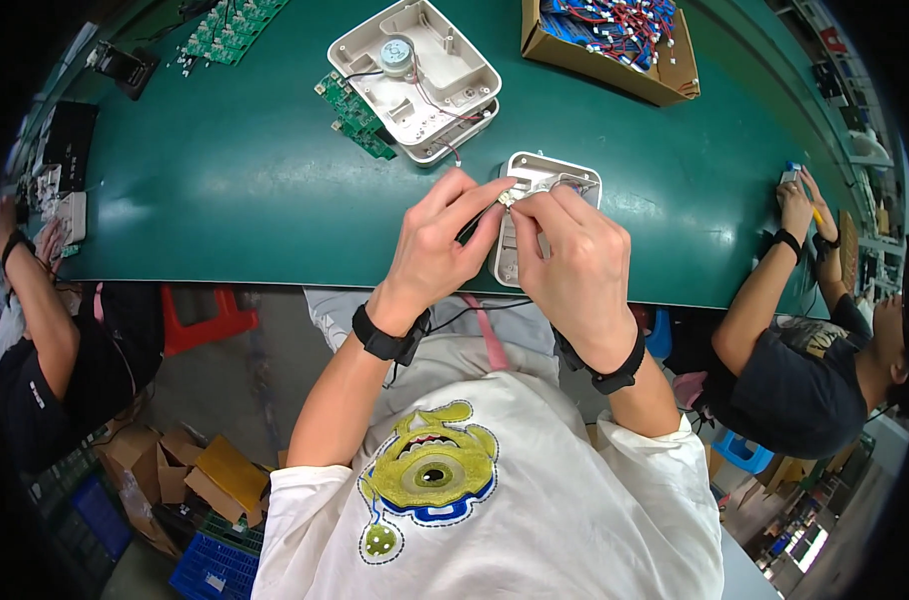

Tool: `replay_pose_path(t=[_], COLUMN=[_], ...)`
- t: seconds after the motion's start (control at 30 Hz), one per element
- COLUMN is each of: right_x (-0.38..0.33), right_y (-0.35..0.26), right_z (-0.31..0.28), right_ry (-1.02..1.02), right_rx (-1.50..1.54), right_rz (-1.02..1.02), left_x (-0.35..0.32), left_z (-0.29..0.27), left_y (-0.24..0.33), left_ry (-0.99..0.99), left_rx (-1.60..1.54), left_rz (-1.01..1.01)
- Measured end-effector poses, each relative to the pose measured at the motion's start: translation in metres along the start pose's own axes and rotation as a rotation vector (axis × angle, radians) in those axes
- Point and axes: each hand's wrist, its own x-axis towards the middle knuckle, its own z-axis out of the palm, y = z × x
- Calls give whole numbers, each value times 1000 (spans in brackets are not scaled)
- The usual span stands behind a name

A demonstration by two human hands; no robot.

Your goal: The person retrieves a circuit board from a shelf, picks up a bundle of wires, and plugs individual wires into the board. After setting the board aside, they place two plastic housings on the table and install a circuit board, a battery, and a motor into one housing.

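Over a white plastic housing (509, 262), both my hands meet at its upper left part. My left hand (435, 245) is closed, thumb and index finger pinching a small circuit board whose thin edge shows between them. Closed too, my right hand (580, 262) pinches with its fingertips at a small pale wire connector (511, 194) against that board. The fingers hide most of both parts. Thin wires lie inside the housing, partly covered by my right hand.
Beyond my hands, stacked white housings (435, 50) hold a round speaker (397, 55), with green circuit boards (355, 115) beside them. A cardboard box (615, 75) of wired blue parts stands far right. More boards (233, 30) lie far left. Co-workers sit at both sides of the green table (245, 190).
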Motion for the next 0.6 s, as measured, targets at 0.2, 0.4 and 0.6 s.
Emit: replay_pose_path(t=[0.2,0.4,0.6], right_x=[1,-1,0], right_y=[1,1,5], right_z=[7,13,7], right_ry=[38,57,34], right_rx=[43,42,78], right_rz=[5,-6,4], left_x=[-2,-2,1], left_z=[-1,-1,-3], left_y=[1,-2,2], left_ry=[-23,-42,-45], left_rx=[29,27,21], left_rz=[9,38,23])
